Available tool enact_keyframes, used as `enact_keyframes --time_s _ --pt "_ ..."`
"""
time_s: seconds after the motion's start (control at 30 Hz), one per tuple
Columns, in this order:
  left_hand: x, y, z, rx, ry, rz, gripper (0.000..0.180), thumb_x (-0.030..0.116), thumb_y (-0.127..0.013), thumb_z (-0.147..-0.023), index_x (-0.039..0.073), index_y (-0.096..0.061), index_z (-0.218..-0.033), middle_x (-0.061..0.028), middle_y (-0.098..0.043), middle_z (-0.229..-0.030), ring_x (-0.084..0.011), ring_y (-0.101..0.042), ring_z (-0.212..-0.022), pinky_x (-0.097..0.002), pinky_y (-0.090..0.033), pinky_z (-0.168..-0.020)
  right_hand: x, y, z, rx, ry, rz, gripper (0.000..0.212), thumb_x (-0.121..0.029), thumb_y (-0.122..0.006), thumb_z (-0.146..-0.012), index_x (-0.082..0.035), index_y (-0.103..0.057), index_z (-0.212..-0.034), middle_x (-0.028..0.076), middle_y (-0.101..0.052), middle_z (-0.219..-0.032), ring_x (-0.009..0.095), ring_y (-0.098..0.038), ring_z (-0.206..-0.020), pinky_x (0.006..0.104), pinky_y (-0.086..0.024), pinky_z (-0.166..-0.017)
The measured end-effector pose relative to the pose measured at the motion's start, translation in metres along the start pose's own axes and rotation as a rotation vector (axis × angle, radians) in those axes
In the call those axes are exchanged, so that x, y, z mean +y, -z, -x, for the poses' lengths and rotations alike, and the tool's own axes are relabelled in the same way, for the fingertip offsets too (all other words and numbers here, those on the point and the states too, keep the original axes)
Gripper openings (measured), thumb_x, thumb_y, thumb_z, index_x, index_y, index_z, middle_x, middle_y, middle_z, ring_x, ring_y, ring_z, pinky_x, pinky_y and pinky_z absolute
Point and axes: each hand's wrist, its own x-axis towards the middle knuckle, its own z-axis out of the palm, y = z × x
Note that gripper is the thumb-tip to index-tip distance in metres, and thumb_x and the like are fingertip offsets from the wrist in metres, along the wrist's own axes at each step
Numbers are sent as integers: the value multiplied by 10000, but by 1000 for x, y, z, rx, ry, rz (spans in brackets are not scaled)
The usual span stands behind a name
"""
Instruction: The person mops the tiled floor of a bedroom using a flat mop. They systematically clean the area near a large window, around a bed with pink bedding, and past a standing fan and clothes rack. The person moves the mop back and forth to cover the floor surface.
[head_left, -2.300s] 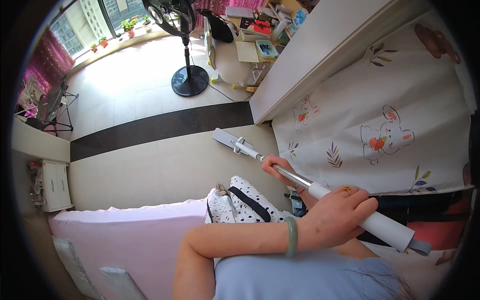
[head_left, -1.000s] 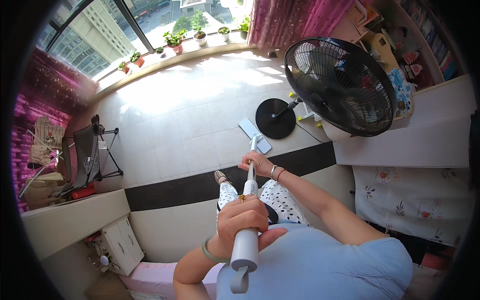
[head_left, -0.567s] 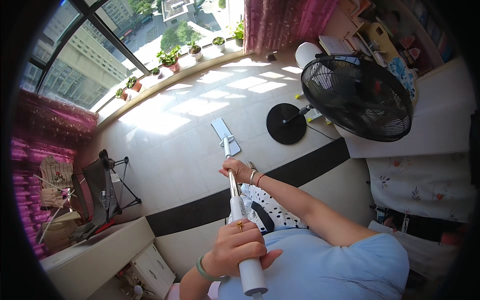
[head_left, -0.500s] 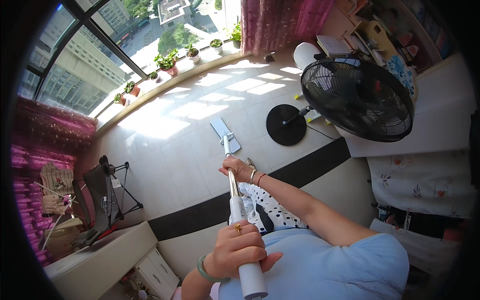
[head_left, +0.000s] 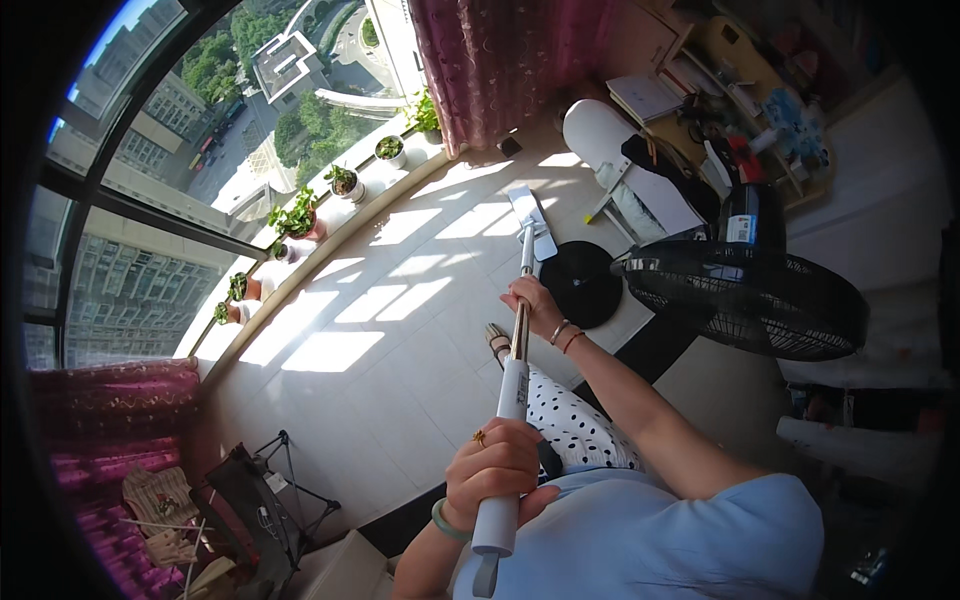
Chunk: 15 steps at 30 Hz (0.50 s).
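A flat mop (head_left: pixel 514 388) with a white and metallic pole slants away from me. My left hand (head_left: pixel 497 470), with a ring and a green bangle, is wrapped round the thick white grip near its top end. Further down the pole, my right hand (head_left: pixel 538 308) closes round the metal part. The pale rectangular mop head (head_left: pixel 524 206) lies on the tiled floor (head_left: pixel 400 410), close to the round black fan base (head_left: pixel 580 285). A grey loop hangs from the end of the handle below my left hand.
The black standing fan (head_left: pixel 750 300) is to the right, with a white chair (head_left: pixel 640 205) and a cluttered desk behind it. Potted plants (head_left: pixel 296 215) line the window ledge. A dark folding chair (head_left: pixel 262 500) stands at the lower left by a purple curtain (head_left: pixel 110 420).
The mop head has moved forward and right across the tiles, nearer the fan base and the white chair. Both hands keep their grip. My view has turned, and a sandalled foot now shows.
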Motion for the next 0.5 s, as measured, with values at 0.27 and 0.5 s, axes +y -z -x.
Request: enact_keyframes --time_s 0.27,0.5 --pt "-105 33 -89 -142 84 -5 238 -24 -719 -770 63 -504 -718 -65 -556 -654 -226 -575 -630 -418 -537 -760 85 15 -90 173 -86 93 219 -145 -699 -829 -40 -529 -740 104 -605 -858 310 -588 -963 407 -498 -835" --pt "-93 127 -102 153 244 -28 173 -7 -598 -818 53 -475 -713 -91 -586 -649 -201 -560 -575 -404 -521 -693 47 -51 -135 -89 -113 161 232 -199 -699 -830 -85 -522 -732 58 -565 -799 292 -572 -911 396 -508 -778"
